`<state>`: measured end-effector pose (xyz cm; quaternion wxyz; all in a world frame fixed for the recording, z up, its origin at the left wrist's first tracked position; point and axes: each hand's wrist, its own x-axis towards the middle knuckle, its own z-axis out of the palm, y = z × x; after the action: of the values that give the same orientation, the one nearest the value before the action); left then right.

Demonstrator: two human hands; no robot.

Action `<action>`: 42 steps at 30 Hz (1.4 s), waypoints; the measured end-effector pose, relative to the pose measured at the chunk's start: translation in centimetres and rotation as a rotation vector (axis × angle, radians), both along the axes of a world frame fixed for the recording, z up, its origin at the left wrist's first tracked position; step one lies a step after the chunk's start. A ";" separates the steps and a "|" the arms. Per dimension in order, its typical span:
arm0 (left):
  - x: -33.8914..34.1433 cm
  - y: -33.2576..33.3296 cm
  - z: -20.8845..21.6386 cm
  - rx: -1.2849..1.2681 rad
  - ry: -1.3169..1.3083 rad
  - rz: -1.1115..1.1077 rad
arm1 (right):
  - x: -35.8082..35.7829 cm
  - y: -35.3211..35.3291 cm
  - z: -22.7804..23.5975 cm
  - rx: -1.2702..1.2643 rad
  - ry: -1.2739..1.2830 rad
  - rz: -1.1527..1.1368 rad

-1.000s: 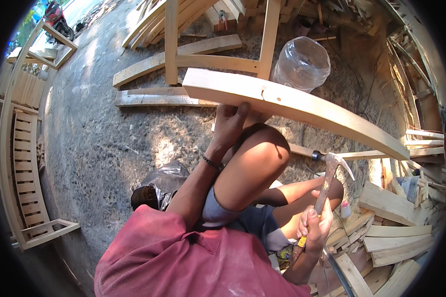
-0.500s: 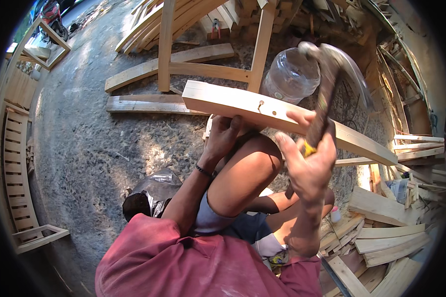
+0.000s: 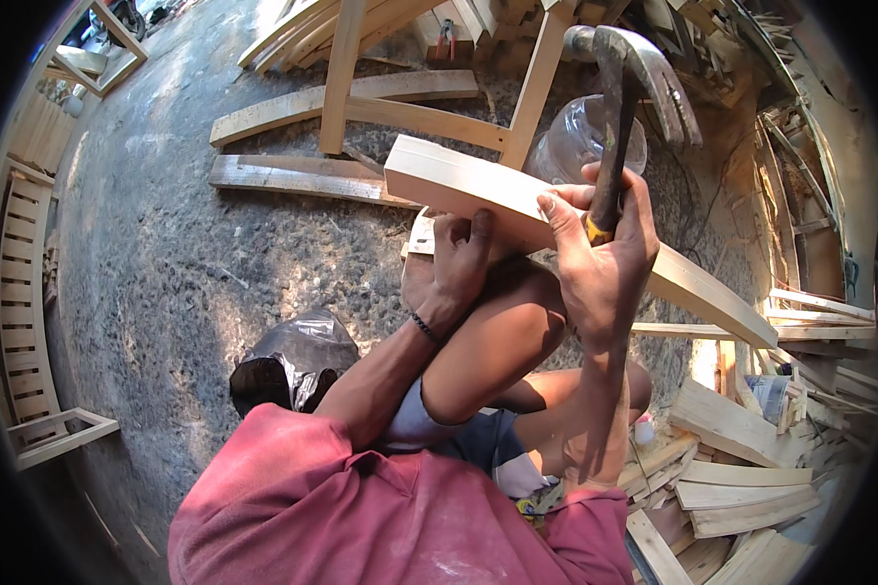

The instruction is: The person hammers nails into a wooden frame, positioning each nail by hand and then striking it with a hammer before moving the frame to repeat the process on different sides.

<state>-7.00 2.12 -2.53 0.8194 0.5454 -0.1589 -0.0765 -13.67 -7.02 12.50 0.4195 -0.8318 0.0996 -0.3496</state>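
The curved wooden beam (image 3: pixel 439 174) lies crosswise in front of the person, above the bent knee (image 3: pixel 522 302). Its middle is hidden behind the right hand, so any nail or hole there cannot be made out. Its long axis runs from upper left to lower right in a gentle bow; the squared end points left, the other end right and toward the lower part of the view.

At the beam's near side, left of its middle, the left hand (image 3: pixel 456 265) grasps it, thumb against the near face; the other fingertips are hard to see. Over the beam's middle, the right hand (image 3: pixel 605 255) has its fingers wrapped about the hammer (image 3: pixel 613 136), whose lower handle is covered by the palm. The hammer's head stands above the beam, claw pointing right and down. Whether the right thumb touches the wood, I cannot tell.

Just beyond the beam is a clear plastic jug (image 3: pixel 576 136), partly covered by the hammer, and a wooden frame (image 3: pixel 429 117) cut off at the top. Left of the beam lie 2 loose timbers (image 3: pixel 293 174), the nearer partly hidden behind it. Nearer the person than the beam sits a black plastic bag (image 3: pixel 298 356).
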 end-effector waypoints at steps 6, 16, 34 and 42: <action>0.5 0.5 0.2 0.149 0.010 -0.044 | 0.0 -0.1 0.8 0.010 0.120 0.054; 4.1 10.1 6.8 0.286 -0.415 0.645 | -3.1 -9.3 5.9 0.258 0.205 0.279; 12.3 2.1 12.0 0.997 -1.143 0.298 | 11.5 -17.8 2.6 0.195 1.216 0.534; 11.6 2.3 12.9 1.124 -1.034 0.191 | 12.2 -18.2 -0.6 0.281 1.192 0.491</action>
<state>4.60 4.45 10.40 0.2438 0.8575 -0.4114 0.1900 -1.51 -25.26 11.94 0.4645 -0.8188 0.1671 0.2932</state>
